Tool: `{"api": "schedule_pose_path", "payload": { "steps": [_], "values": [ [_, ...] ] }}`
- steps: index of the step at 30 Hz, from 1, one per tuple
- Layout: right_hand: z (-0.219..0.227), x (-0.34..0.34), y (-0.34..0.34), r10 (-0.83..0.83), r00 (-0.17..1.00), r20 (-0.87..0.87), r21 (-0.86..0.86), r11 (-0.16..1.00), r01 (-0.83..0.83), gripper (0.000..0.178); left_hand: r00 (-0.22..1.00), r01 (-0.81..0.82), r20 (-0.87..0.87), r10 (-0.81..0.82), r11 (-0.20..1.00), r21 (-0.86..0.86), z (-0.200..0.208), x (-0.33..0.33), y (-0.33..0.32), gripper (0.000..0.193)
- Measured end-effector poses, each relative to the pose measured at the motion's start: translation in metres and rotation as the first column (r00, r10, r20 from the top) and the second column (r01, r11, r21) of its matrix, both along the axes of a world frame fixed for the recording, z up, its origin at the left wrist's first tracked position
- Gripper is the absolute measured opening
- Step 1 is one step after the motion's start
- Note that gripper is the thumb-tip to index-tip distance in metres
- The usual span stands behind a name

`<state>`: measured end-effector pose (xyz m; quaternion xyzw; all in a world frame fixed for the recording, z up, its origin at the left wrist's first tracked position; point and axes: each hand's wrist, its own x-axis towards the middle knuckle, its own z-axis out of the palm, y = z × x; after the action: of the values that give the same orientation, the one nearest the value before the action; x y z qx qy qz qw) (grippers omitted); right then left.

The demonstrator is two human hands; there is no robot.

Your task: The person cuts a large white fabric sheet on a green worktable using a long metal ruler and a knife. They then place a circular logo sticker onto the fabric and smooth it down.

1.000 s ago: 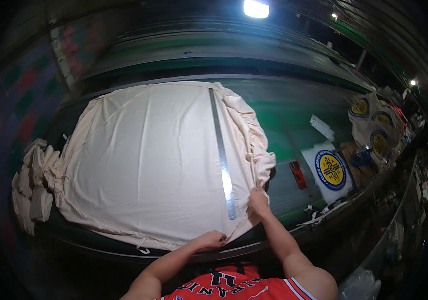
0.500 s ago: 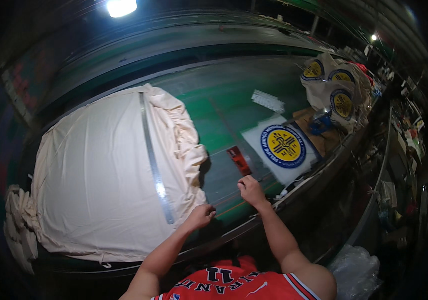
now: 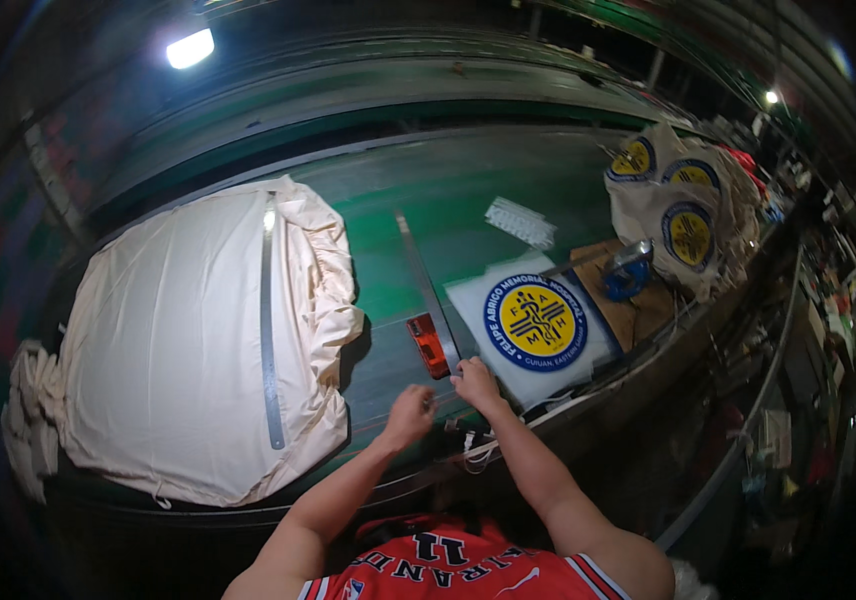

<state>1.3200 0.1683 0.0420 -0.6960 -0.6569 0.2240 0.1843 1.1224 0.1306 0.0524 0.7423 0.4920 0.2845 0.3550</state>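
Bundle (image 3: 30, 410): Crumpled pale fabric lies farthest left of the grip of the right hand (image 3: 478, 385), at the cloth's near left corner.
Cloth (image 3: 168, 330): A pale spread lies well left of the grip, its right edge bunched into thick folds.
Steel ruler (image 3: 269, 330): It lies lengthwise on the cloth, left of the grip, near the bunched edge.
Table (image 3: 373, 270): A green and grey surface stretches left of and beyond the grip.
Left hand (image 3: 408, 415): Blurred, fingers bent, it hovers just left of the grip; whether it pinches anything cannot be told.
Metal strip (image 3: 424, 280): It reaches from the grip away across the table, slanting left.
Red block (image 3: 428, 347): It lies just beyond the grip and slightly left, beside the strip.
Right hand: Thumb and fingers pinch the strip's near end.
Stencil (image 3: 520, 222): A whitish piece lies well beyond the grip.
Sheet (image 3: 538, 325): Bearing a round blue-and-yellow emblem, it lies just right of the grip.
Tape dispenser (image 3: 628, 272): Blue, it sits farther right, on cardboard (image 3: 638, 322).
Bags (image 3: 733, 215): Emblem-printed pale fabric heaps farthest right of the grip.
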Motion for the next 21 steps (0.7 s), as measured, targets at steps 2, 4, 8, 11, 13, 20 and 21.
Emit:
{"api": "schedule_pose_path", "payload": {
  "steps": [2,4,8,11,13,20,21],
  "values": [
    [0.003,-0.009,0.011,0.083,0.996,-0.01,0.039,0.996,-0.083,0.025,0.968,-0.238,-0.038,0.249,0.953,0.188,-0.003,-0.025,0.009,0.038],
    [0.006,-0.024,0.033,0.208,0.978,0.02,0.109,0.972,-0.209,0.023,0.857,-0.458,-0.123,0.5,0.849,0.264,-0.005,-0.055,0.018,0.051],
    [0.004,-0.078,0.071,0.387,0.922,-0.011,0.27,0.889,-0.37,0.015,0.549,-0.729,-0.245,0.799,0.601,0.327,-0.017,-0.099,0.028,0.076],
    [0.004,-0.131,0.099,0.478,0.878,-0.004,0.428,0.794,-0.431,0.012,0.592,-0.744,-0.321,0.74,0.654,0.137,-0.03,-0.118,0.03,0.094],
    [0.006,-0.167,0.121,0.517,0.856,-0.018,0.487,0.752,-0.444,0.01,0.652,-0.7,-0.367,0.664,0.713,0.045,-0.038,-0.126,0.03,0.103],
    [0.002,-0.27,0.193,0.531,0.846,0.046,0.433,0.753,-0.496,0.017,0.69,-0.71,-0.204,0.695,0.705,0.001,-0.047,-0.15,0.026,0.086],
    [-0.001,-0.277,0.2,0.542,0.839,0.057,0.463,0.73,-0.503,0.018,0.704,-0.698,-0.227,0.673,0.714,-0.05,-0.046,-0.153,0.03,0.086]
  ]
}}
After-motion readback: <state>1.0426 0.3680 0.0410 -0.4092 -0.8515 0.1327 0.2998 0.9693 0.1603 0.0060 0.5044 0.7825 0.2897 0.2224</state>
